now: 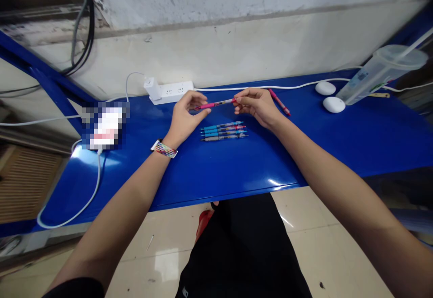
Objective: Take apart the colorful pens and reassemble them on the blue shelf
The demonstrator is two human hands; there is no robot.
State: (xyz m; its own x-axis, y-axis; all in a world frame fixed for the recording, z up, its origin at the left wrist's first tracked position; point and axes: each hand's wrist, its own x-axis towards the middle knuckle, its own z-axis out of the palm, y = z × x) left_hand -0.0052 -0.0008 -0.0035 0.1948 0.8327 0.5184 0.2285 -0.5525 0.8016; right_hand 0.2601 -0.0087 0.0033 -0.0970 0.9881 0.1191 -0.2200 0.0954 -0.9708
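Observation:
A pink-gripped pen (221, 103) with a clear barrel is held level above the blue table (189, 171). My right hand (255, 104) pinches its red end between thumb and fingers. At the pink grip end, my left hand (189, 113) has its thumb below the pen and its curled fingers behind it; the exact contact is partly hidden. Several pens with blue grips (221, 129) lie side by side beneath, along with one grey-gripped pen (223, 138). Another red pen (279, 102) rests slanted on the table, just right of my right hand.
A white power strip (176, 92) with a plugged-in charger (152, 88) sits against the wall. On the left a blurred-out phone (106, 128) is attached to a white cable (98, 176). Two white rounded objects (329, 97) and a clear plastic cup (375, 72) stand at the right.

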